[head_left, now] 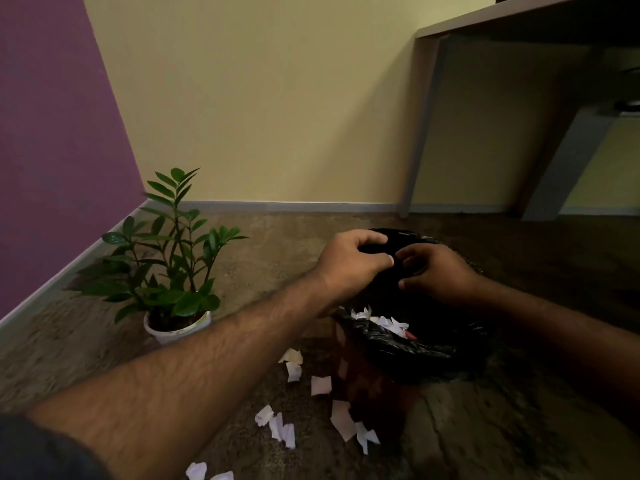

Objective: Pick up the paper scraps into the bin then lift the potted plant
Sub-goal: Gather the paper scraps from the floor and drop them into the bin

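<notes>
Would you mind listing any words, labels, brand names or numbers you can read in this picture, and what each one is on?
None can be read: the paper scraps, the white pot of the potted plant, the bin and its black liner show no legible text.

bin (pixel 374 372) mouth behind both hands, desk (pixel 519 26) cut off at top

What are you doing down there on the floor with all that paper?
A person is tidying torn paper into a bin lined with a black plastic bag. Both the left hand and the right hand are over the bin's opening, fingers curled. Some white paper scraps are inside already, but many more white scraps lie on the brown carpet. The green potted plant in a white pot stands untouched.
</notes>
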`<act>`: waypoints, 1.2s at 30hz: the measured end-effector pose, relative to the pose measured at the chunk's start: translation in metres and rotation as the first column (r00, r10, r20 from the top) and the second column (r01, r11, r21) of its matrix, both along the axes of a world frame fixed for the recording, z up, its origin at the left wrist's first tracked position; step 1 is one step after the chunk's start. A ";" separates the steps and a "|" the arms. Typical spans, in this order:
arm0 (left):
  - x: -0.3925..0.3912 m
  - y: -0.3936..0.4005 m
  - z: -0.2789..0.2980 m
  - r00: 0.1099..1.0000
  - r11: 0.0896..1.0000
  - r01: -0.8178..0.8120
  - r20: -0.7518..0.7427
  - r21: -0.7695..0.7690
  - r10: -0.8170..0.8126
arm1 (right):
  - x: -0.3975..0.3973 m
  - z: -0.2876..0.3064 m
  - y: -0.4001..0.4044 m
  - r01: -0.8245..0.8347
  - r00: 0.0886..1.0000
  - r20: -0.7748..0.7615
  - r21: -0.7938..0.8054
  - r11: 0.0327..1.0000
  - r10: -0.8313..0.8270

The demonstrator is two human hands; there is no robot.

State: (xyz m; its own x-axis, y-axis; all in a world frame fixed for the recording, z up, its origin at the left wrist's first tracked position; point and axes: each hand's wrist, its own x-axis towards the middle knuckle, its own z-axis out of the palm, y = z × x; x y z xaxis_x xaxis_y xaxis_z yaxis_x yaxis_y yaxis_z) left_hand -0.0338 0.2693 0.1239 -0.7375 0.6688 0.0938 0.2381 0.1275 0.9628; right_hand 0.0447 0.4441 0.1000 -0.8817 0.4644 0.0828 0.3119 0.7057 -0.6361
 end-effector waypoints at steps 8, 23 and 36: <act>-0.021 -0.088 -0.008 0.921 0.981 -0.007 -0.384 -0.195 -0.070 | -0.027 0.012 -0.060 -0.084 0.991 -0.102 0.071 0.994 0.091; -0.048 -0.303 -0.159 0.938 0.645 -0.174 -0.324 -0.744 -0.121 | -0.054 -0.061 -0.202 -0.670 0.742 0.322 0.338 0.661 0.588; -0.090 -0.415 -0.209 0.995 0.127 -0.067 -0.058 -0.990 0.076 | -0.089 -0.133 -0.212 -0.714 0.620 0.594 0.157 0.683 0.512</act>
State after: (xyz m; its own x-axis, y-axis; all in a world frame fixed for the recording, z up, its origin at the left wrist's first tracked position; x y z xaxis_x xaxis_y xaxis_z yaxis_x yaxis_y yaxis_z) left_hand -0.1239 -0.1461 -0.0847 -0.7853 0.1217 -0.6071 0.1630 0.9865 -0.0131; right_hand -0.0447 0.2319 -0.0326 -0.9055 -0.1780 -0.3853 -0.1036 0.9730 -0.2061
